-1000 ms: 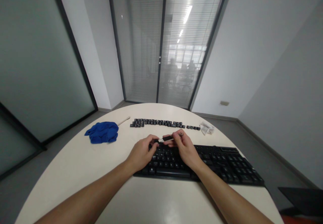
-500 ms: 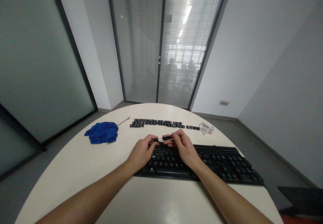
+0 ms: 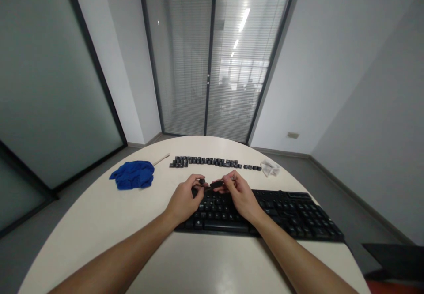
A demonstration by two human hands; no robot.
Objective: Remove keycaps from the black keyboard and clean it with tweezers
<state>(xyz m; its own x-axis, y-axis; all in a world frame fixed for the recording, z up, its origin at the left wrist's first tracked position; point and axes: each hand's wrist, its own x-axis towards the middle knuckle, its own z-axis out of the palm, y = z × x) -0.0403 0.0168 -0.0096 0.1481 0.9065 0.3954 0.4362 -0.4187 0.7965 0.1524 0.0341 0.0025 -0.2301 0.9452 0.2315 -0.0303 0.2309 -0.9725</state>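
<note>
A black keyboard (image 3: 288, 216) lies across the white round table (image 3: 99, 214) in front of me. Both my hands hover over its left end. My left hand (image 3: 185, 199) is closed, its thumb and fingers pinching a small black keycap (image 3: 201, 181). My right hand (image 3: 240, 194) is closed too, gripping a small black keycap puller (image 3: 217, 182) whose tip points left toward the keycap. The two hands nearly touch above the keyboard's top row.
A row of loose black keycaps (image 3: 212, 162) lies farther back on the table. A crumpled blue cloth (image 3: 132, 175) with a wooden stick (image 3: 161, 158) beside it sits at the left. A small clear plastic bag (image 3: 270, 168) lies at the right end of the row.
A small keycap now shows lifted between my left fingers, and both hands have drifted slightly left. The white strip seen between the hands earlier is no longer visible.
</note>
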